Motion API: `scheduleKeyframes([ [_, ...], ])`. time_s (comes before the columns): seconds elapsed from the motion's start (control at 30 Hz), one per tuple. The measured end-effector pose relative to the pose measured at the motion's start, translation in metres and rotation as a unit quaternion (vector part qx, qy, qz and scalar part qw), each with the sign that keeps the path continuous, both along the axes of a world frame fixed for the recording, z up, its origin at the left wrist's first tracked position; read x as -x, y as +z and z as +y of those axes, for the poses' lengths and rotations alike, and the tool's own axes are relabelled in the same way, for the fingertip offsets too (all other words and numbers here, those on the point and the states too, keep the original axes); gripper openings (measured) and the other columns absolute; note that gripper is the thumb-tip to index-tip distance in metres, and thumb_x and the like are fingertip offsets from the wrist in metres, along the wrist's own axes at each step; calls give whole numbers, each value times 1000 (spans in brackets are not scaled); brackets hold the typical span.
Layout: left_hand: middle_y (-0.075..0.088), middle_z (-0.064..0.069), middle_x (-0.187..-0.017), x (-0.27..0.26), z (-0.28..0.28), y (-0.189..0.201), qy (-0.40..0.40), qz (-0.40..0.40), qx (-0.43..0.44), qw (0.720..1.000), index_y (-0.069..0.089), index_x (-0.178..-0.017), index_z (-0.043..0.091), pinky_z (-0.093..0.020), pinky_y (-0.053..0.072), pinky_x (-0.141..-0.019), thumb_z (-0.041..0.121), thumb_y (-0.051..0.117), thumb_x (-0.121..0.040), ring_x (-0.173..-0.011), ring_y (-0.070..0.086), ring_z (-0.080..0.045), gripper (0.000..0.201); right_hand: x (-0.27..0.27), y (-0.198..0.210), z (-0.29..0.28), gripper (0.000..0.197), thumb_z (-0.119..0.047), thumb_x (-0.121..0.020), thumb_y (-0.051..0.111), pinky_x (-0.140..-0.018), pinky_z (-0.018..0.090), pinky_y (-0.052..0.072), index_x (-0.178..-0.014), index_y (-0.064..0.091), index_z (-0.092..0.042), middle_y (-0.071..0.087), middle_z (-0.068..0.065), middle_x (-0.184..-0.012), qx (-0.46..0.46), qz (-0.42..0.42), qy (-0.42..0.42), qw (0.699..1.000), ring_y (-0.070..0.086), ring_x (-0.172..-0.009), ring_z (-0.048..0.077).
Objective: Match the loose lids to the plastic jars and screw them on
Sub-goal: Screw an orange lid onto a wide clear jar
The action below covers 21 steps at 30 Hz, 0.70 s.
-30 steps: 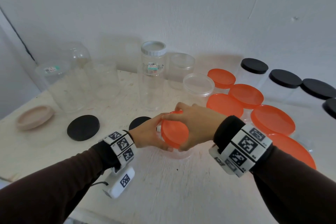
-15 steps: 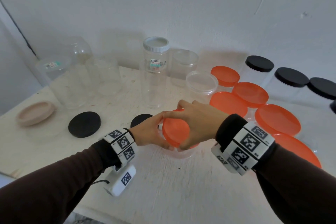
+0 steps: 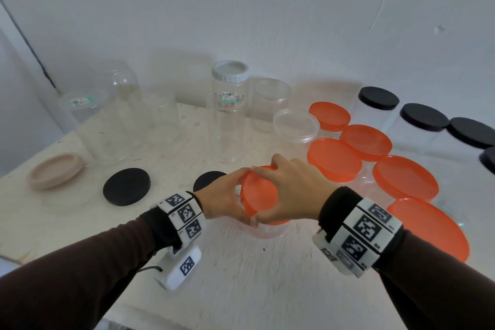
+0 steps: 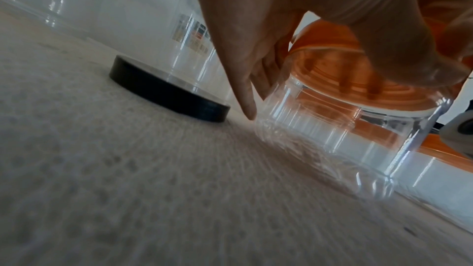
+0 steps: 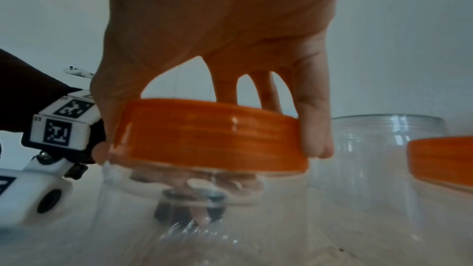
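The right hand (image 3: 292, 190) held an orange lid (image 3: 258, 194) from above, with its fingers (image 5: 313, 128) and thumb curled around the rim. The lid sat on top of a small clear jar (image 4: 340, 135) at the near middle of the white table (image 3: 241, 276). In the right wrist view the lid looked a bit tilted, so it was probably not screwed down all the way yet. The left hand (image 3: 222, 199) was wrapped around the left side of the same jar, holding it so it would not spin.

A lot of the work looked done. On the right side, a bunch of jars with orange lids (image 3: 364, 142) already had their tops on. At the far right, jars with black lids (image 3: 423, 116) were closed too. A tall jar with a white lid (image 3: 229, 71) stood at the far middle, closed.

Some work was left. Two black lids (image 3: 126, 186) lay loose on the table, to the left of the hands, one of them partly hidden behind the left hand. A tan lid (image 3: 55, 170) lay alone at the far left. Big clear jars (image 3: 107, 120) stood open at the far left. A clear lid (image 3: 296, 123) sat on a jar near the middle, but whether it was tight could not be told.
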<state>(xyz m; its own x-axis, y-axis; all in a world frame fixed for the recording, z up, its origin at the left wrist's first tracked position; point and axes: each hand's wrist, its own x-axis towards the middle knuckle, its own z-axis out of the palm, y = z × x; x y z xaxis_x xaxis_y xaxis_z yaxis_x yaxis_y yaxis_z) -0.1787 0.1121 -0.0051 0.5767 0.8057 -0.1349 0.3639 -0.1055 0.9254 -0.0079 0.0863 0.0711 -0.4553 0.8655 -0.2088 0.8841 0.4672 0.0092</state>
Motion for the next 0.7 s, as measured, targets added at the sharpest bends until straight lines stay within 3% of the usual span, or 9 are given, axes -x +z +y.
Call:
scheduleKeyframes([
  [0.13,55,15,-123,-8,1,0,-22,15,-4,1000,40,-123,36,-24,41,-99,18,88,-57,-115,50,2,84,-13,0,-5,95,-77,-67,55,-75,28,39,-145,19,-36,37,0,-126,15,-11,-1,1000,38,-91,17],
  [0.23,57,12,-126,-12,4,2,-46,-16,35,998,47,-125,30,-32,41,-104,21,84,-59,-120,48,1,76,-29,-1,-11,91,-68,-70,60,-88,34,42,-145,17,-40,25,-2,-144,41,0,-16,999,40,-113,24],
  [0.33,57,13,-126,-25,6,2,-53,-24,42,997,48,-123,33,-30,40,-104,24,81,-63,-121,47,3,70,-48,-2,-19,88,-59,-77,61,-105,41,33,-146,11,-40,2,-6,-156,65,7,-27,997,26,-133,29],
  [0.4,57,16,-124,-37,6,2,-55,-26,35,998,47,-120,38,-26,41,-102,19,79,-65,-120,47,5,65,-59,-4,-27,85,-55,-81,59,-111,42,24,-147,9,-37,-3,-6,-157,61,7,-39,997,11,-141,27],
  [0.47,57,16,-123,-51,7,-1,-56,-29,24,998,48,-119,35,-21,40,-100,11,79,-69,-119,48,7,63,-68,-5,-36,79,-51,-84,57,-111,39,22,-148,12,-34,1,-5,-157,41,10,-49,998,5,-143,23],
  [0.57,57,11,-124,-69,9,-4,-58,-30,0,998,48,-127,23,-11,41,-93,6,77,-72,-117,49,6,65,-80,-8,-49,69,-43,-88,56,-108,35,30,-146,22,-28,11,-3,-154,15,35,-69,997,11,-140,18],
  [0.7,58,7,-125,-88,7,-5,-71,-31,-17,997,48,-128,22,-14,40,-96,18,82,-66,-116,51,3,70,-93,-11,-59,63,-40,-89,55,-98,34,42,-144,27,-26,18,-3,-149,0,54,-98,994,16,-136,14],
])
